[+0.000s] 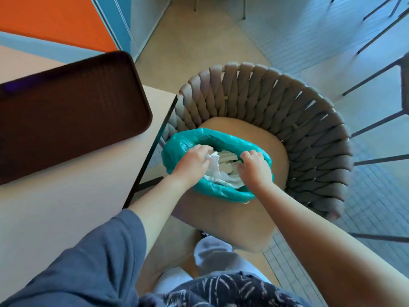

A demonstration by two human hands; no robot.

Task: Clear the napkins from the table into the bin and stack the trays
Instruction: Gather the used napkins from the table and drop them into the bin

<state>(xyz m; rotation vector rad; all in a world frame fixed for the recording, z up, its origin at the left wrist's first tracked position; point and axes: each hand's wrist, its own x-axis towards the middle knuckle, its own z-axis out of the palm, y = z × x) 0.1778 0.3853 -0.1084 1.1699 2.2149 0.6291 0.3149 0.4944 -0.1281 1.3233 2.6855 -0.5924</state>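
Brown tray (66, 114) lies on beige table (55, 213).

You see a teal bin liner (218, 191) holding white napkins (221, 171), a dark brown tray (66, 120) on the pale beige worktop (55, 213), a grey woven chair (298, 120), and an orange wall panel (51, 16) far left.

White crumpled napkins (218, 171) lie inside the bin (199, 191), which is lined with a teal plastic bag folded over its rim and stands on a chair seat beside the bench (66, 207). One dark brown rectangular tray (66, 116) with rounded corners lies flat on the bench, near its corner.
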